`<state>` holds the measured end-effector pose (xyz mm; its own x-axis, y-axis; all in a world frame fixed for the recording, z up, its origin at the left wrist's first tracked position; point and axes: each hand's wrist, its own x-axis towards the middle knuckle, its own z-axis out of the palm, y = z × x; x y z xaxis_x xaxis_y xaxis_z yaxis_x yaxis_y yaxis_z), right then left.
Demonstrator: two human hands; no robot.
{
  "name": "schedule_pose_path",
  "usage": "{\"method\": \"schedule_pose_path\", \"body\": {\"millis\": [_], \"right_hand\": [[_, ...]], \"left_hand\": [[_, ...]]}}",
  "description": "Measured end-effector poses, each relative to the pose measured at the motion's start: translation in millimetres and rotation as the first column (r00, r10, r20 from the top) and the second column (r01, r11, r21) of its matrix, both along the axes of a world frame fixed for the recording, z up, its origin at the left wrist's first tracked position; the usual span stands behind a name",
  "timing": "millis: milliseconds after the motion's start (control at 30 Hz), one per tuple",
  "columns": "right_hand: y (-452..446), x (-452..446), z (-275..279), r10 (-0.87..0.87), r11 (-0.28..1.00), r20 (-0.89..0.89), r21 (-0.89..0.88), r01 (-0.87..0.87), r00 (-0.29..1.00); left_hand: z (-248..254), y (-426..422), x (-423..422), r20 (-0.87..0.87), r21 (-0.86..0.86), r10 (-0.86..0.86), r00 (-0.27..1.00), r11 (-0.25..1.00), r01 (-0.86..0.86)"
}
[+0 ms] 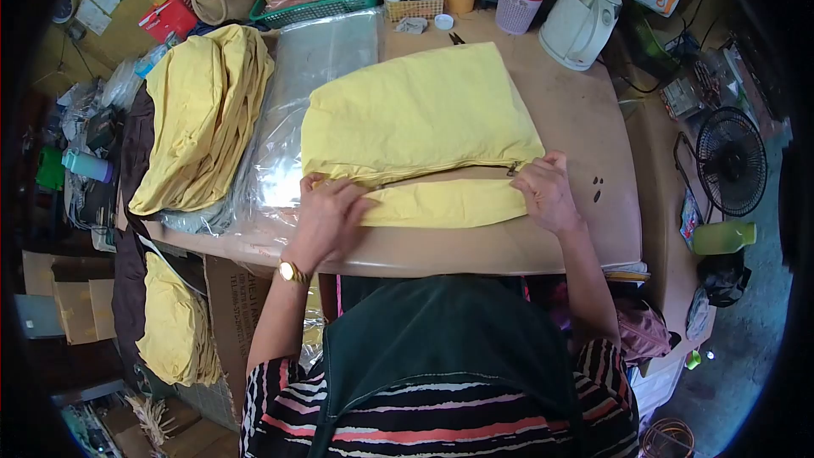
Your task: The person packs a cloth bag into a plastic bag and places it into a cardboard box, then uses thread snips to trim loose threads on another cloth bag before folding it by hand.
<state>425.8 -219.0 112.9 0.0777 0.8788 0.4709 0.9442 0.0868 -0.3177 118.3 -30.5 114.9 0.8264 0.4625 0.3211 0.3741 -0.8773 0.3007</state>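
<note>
A yellow zippered cloth cover (415, 110) lies flat on the table in front of me. Its dark zipper (432, 174) runs across the near part, parting the large panel from a narrow strip (441, 206) on my side. My left hand (326, 212) is closed on the cover's left end, its fingertips at the zipper line and slightly blurred. At the right end, my right hand (547, 193) pinches the cloth beside the metal zipper pull (513, 168).
On the left, a heap of yellow cloth (203, 119) lies beside clear plastic bags (326, 59). A white electric kettle (581, 21), a lilac cup (517, 13) and a green basket (318, 7) line the back. A black fan (731, 159) stands at right.
</note>
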Motion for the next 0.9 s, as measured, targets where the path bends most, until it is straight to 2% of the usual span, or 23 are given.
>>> {"method": "schedule_pose_path", "body": {"millis": [33,67,133,167,233,267,300,333,367,400,433,467,500,533,567,633,700,733,767,800,833,867,900], "right_hand": [[-1,-5,1,0.033,0.999,-0.003,-0.028,-0.033,0.999],[4,-10,9,0.029,0.999,0.001,-0.033,-0.029,1.0],[19,-27,29,0.148,0.989,-0.079,-0.015,-0.15,0.986],[22,-32,34,0.142,0.99,-0.072,-0.009,-0.143,0.987],[24,-33,43,0.003,0.929,-0.025,0.369,0.006,1.0],[17,-31,39,-0.018,0.925,-0.015,0.379,0.023,1.0],[5,-31,26,-0.185,0.884,-0.375,0.339,0.32,0.908],[-7,-31,10,-0.306,0.797,-0.681,0.2,0.57,0.666],[-20,-28,-9,-0.315,0.785,-0.679,0.207,0.584,0.663],[-34,-23,-28,-0.278,0.91,-0.907,-0.143,0.39,0.316],[-43,-23,-39,-0.345,0.937,-0.934,-0.349,0.026,-0.097],[-46,-30,-49,-0.343,0.936,-0.934,-0.349,0.041,-0.102],[-39,-45,-54,-0.138,0.989,-0.891,-0.1,-0.11,-0.433],[-32,-57,-60,0.019,0.967,-0.684,0.197,-0.16,-0.729],[-24,-62,-67,0.03,0.968,-0.68,0.202,-0.148,-0.733],[-9,-65,-77,0.166,0.97,-0.693,-0.014,0.244,-0.701],[-11,-63,-73,0.182,0.977,-0.681,0.048,0.206,-0.709],[-13,-62,-68,0.19,0.981,-0.674,0.101,0.165,-0.714],[-13,-63,-65,0.192,0.981,-0.673,0.105,0.165,-0.715],[-16,-65,-62,0.246,0.968,-0.614,0.197,0.156,-0.75],[-15,-68,-57,0.271,0.958,-0.582,0.243,0.154,-0.767],[-15,-72,-52,0.294,0.945,-0.548,0.288,0.153,-0.783],[-9,-79,-45,0.286,0.958,-0.593,0.16,0.238,-0.753]], "left_hand": [[17,-14,10,-0.057,-0.059,-0.021,0.998,0.998,0.018],[26,-30,24,-0.016,-0.029,-0.092,0.996,0.995,0.092],[39,-59,67,0.244,-0.069,-0.227,0.943,0.966,0.25],[31,-61,74,0.248,-0.062,-0.235,0.94,0.964,0.257],[12,-57,90,0.138,-0.047,-0.24,0.961,0.967,0.249],[14,-55,94,0.241,0.008,-0.246,0.939,0.968,0.252],[20,-54,92,0.247,0.019,-0.27,0.931,0.962,0.274],[26,-54,86,0.255,-0.043,-0.226,0.94,0.969,0.245],[32,-55,81,0.259,-0.108,-0.179,0.949,0.971,0.213],[40,-57,80,0.269,-0.065,-0.167,0.949,0.98,0.191],[45,-59,80,0.273,-0.064,-0.182,0.945,0.976,0.206],[49,-62,80,0.289,-0.077,-0.189,0.938,0.972,0.22],[52,-64,79,0.303,-0.088,-0.197,0.932,0.968,0.234],[56,-67,77,0.297,-0.087,-0.212,0.931,0.965,0.247],[59,-70,74,0.21,-0.165,-0.187,0.96,0.961,0.223],[60,-70,67,0.113,-0.23,-0.169,0.979,0.954,0.192],[55,-64,59,-0.222,-0.254,-0.138,0.965,0.964,0.079],[53,-62,55,-0.225,-0.248,-0.136,0.965,0.965,0.078],[52,-61,52,-0.303,-0.237,-0.13,0.944,0.97,0.057],[50,-61,50,-0.381,-0.228,-0.125,0.916,0.973,0.038],[46,-61,55,-0.385,-0.228,-0.126,0.914,0.973,0.038],[42,-64,66,-0.145,-0.159,-0.126,0.981,0.982,0.102],[40,-68,77,0.103,-0.078,-0.137,0.985,0.986,0.145]]}}
